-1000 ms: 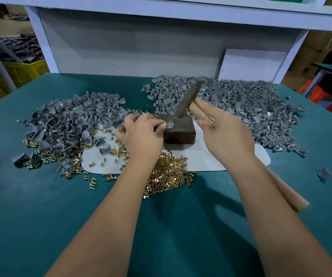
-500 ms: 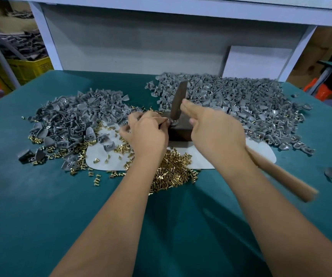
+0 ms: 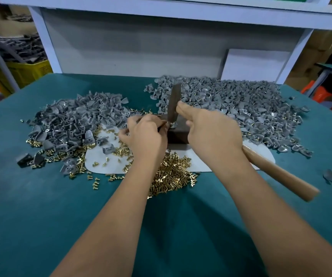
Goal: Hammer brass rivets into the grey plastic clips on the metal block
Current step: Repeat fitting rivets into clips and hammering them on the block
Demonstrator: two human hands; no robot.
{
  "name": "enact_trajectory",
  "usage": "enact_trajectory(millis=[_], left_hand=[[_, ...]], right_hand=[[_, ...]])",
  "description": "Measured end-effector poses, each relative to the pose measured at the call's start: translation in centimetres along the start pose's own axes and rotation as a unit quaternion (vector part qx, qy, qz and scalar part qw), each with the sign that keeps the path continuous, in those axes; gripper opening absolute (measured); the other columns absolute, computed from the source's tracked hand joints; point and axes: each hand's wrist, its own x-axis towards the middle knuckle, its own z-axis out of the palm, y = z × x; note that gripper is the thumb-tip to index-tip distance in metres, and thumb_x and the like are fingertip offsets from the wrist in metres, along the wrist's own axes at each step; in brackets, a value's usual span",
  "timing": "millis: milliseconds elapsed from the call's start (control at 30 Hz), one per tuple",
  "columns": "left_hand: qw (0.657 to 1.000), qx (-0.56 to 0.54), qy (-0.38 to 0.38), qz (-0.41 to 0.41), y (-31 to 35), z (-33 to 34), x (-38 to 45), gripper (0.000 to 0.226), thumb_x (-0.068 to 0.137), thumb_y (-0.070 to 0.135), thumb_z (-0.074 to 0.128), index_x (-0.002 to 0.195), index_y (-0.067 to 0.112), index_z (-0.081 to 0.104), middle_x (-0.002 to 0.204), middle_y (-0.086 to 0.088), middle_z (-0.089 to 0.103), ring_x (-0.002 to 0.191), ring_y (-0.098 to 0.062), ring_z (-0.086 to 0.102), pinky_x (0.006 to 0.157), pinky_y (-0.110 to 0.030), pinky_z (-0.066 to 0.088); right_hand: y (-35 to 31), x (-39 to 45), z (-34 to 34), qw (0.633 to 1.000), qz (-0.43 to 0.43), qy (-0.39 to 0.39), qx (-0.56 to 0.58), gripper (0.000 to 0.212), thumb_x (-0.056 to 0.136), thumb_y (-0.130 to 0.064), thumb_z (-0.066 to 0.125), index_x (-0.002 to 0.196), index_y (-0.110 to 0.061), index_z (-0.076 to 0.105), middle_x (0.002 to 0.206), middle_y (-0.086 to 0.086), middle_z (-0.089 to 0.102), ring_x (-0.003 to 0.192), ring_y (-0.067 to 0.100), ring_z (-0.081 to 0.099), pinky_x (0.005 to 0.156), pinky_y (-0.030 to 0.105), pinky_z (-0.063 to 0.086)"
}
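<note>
The small grey clip [image 3: 172,124] sits on the metal block [image 3: 178,133]; left hand [image 3: 144,134] fingers pinch it, likely light and slippery. Right hand [image 3: 211,132] grips the hammer [image 3: 174,102] near its head.

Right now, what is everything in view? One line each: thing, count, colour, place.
clips: two heaps, grey, far left and far right
rivets: many, brass, loose near the mat
block: one, dark, centre of the mat
mat: one, white, under the block
hammer: one, wooden handle, head down on the block
table: one, teal
crate: one, yellow, far left
left hand: pinching a clip on the block
right hand: gripping the hammer
</note>
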Motion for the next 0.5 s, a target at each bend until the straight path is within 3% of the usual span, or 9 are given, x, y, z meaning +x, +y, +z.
enact_trajectory(millis=[100,233,333,400,500], left_hand=[[0.999,0.024,-0.019,-0.01,-0.3,0.2,0.3,0.016,0.09,0.043,0.066,0.093,0.031,0.075,0.112,0.015,0.064,0.123,-0.005,0.025,0.093,-0.032,0.009],[1.0,0.01,-0.018,-0.012,-0.1,-0.1,0.0,0.012,0.09,0.035,0.067,0.09,0.027,0.076,0.107,0.015,0.066,0.124,-0.009,0.028,0.086,-0.032,0.009],[0.999,0.02,-0.025,-0.006,-0.2,0.0,0.2,0.015,0.091,0.042,0.065,0.094,0.033,0.076,0.11,0.018,0.067,0.126,-0.011,0.032,0.092,-0.034,0.01],[0.999,0.033,-0.031,-0.007,-0.3,0.0,0.4,0.017,0.093,0.044,0.062,0.097,0.036,0.076,0.118,0.017,0.064,0.127,-0.009,0.029,0.095,-0.033,0.009],[0.999,0.037,-0.029,-0.004,-0.2,-0.1,0.3,0.017,0.093,0.045,0.061,0.098,0.037,0.076,0.117,0.018,0.064,0.126,-0.009,0.029,0.094,-0.033,0.009]], right_hand=[[-0.2,-0.1,-0.2,0.999,0.026,0.046,0.007,0.055,0.096,-0.024,0.048,0.139,-0.053,0.03,0.065,-0.003,0.051,0.052,0.021,0.042,0.044,0.024,0.021],[0.2,0.0,0.5,1.0,-0.005,0.002,0.002,0.06,0.092,-0.018,0.052,0.137,-0.053,0.034,0.086,0.0,0.069,0.069,0.027,0.059,0.05,0.027,0.03],[0.3,-0.2,0.3,0.998,0.026,0.048,0.006,0.056,0.095,-0.022,0.049,0.139,-0.051,0.031,0.07,0.002,0.057,0.054,0.024,0.042,0.044,0.025,0.021],[0.3,-0.7,0.9,1.0,0.011,0.019,-0.012,0.061,0.094,-0.02,0.049,0.14,-0.054,0.026,0.071,0.002,0.058,0.051,0.021,0.036,0.043,0.023,0.016],[1.0,-0.5,1.0,1.0,0.004,-0.001,0.004,0.058,0.096,-0.024,0.047,0.139,-0.057,0.027,0.083,0.001,0.067,0.062,0.025,0.053,0.046,0.026,0.024]])
